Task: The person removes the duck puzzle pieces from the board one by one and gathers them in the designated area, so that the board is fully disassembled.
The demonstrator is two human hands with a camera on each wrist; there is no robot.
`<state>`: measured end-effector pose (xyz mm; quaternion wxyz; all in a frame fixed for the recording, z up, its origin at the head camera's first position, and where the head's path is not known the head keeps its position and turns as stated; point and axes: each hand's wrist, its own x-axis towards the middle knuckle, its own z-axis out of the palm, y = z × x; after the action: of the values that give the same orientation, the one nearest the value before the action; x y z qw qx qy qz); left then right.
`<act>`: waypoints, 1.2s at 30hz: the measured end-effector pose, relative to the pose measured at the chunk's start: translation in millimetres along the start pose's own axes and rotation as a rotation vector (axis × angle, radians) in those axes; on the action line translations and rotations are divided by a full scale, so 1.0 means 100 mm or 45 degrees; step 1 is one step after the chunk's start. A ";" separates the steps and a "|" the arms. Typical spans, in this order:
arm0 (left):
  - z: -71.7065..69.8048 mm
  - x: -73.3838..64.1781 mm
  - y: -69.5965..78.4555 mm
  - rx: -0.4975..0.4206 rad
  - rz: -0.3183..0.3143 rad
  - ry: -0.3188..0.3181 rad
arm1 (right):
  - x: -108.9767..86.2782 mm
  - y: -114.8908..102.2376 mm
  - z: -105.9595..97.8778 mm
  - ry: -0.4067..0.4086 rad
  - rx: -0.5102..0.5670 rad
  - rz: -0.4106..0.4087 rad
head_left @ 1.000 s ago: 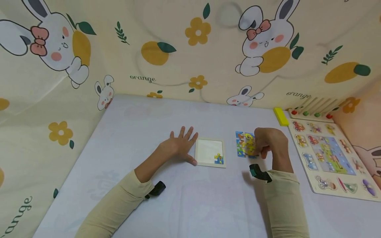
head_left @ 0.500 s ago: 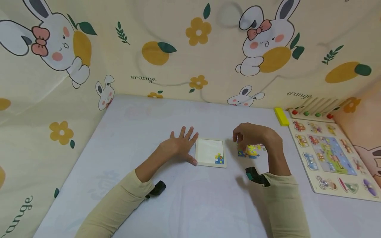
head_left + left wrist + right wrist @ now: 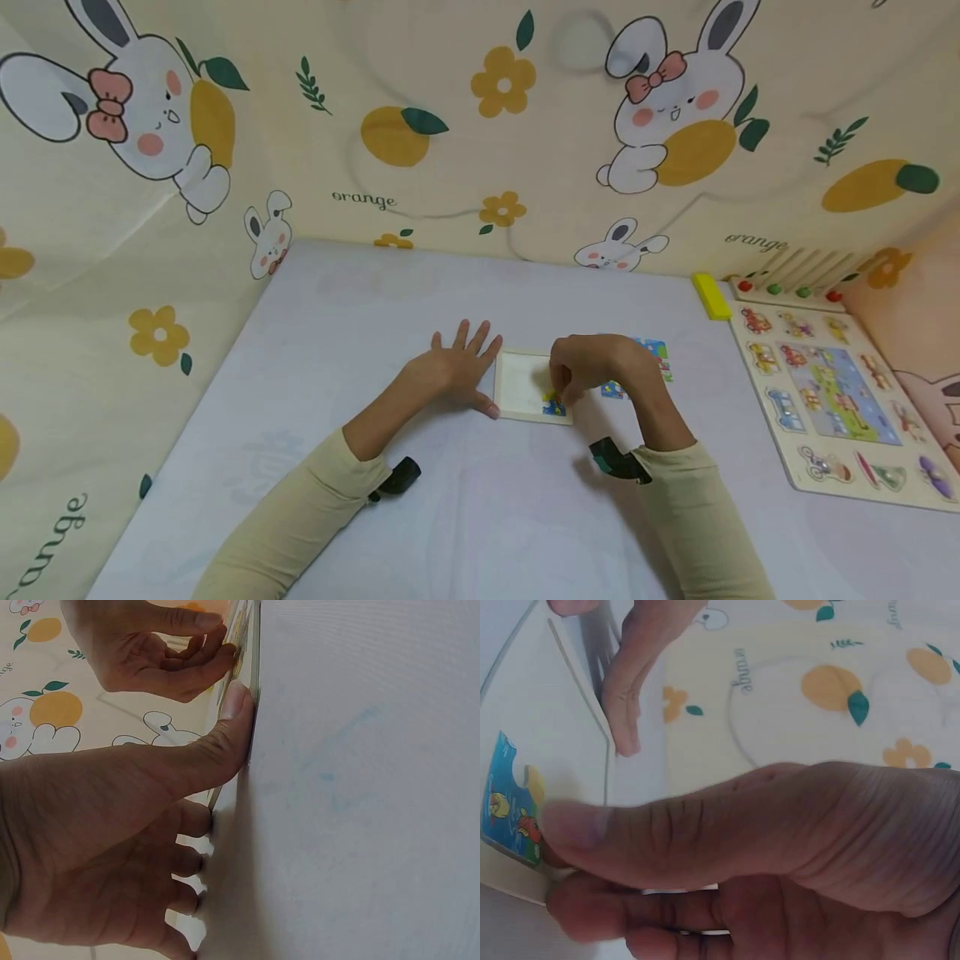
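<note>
A small square puzzle tray (image 3: 519, 383) lies on the white table, with joined puzzle pieces (image 3: 506, 802) in its near right corner, blue with little animals. My left hand (image 3: 447, 372) rests spread on the table at the tray's left side, thumb (image 3: 234, 712) against its edge. My right hand (image 3: 588, 365) is over the tray's right edge, close to those pieces. Its thumb (image 3: 581, 825) and forefinger pinch together on a puzzle piece mostly hidden behind the thumb. Loose puzzle pieces (image 3: 655, 353) lie right of the tray, partly covered by the right hand and wrist.
At the far right lies a large wooden picture board (image 3: 780, 450) with vehicle and toy shapes. Behind it stands a rack of sticks with red and green beads (image 3: 787, 290). A yellow block (image 3: 710, 297) lies beside them, near the printed cloth wall (image 3: 442, 183).
My right hand has moved left from the loose pieces to the tray's right edge, uncovering some pieces at the right. The left hand has stayed in place beside the tray.
</note>
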<state>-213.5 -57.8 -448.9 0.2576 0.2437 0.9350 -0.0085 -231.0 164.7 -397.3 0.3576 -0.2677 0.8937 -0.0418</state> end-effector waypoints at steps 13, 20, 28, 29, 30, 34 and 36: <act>0.00 0.00 0.00 0.015 -0.001 0.001 | 0.05 0.00 0.02 -0.011 0.000 -0.021; -0.01 0.00 0.00 0.023 -0.002 0.006 | 0.07 -0.02 0.01 -0.007 0.041 -0.048; -0.01 0.00 0.01 -0.006 -0.006 -0.005 | 0.07 -0.02 0.02 -0.018 0.108 0.007; -0.01 0.01 0.01 -0.008 -0.007 -0.007 | 0.07 -0.02 0.03 -0.020 0.106 0.002; -0.01 0.01 0.01 -0.006 -0.007 -0.008 | 0.07 -0.02 0.03 -0.017 0.105 -0.004; -0.01 0.00 0.01 0.001 -0.007 -0.006 | 0.08 0.00 0.02 0.006 0.081 -0.045; -0.02 0.00 0.01 0.008 -0.006 -0.002 | 0.07 0.01 0.01 0.006 0.103 -0.054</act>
<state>-213.7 -56.5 -446.8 0.2577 0.2423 0.9353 -0.0123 -235.0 162.2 -403.0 0.3651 -0.2717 0.8863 -0.0861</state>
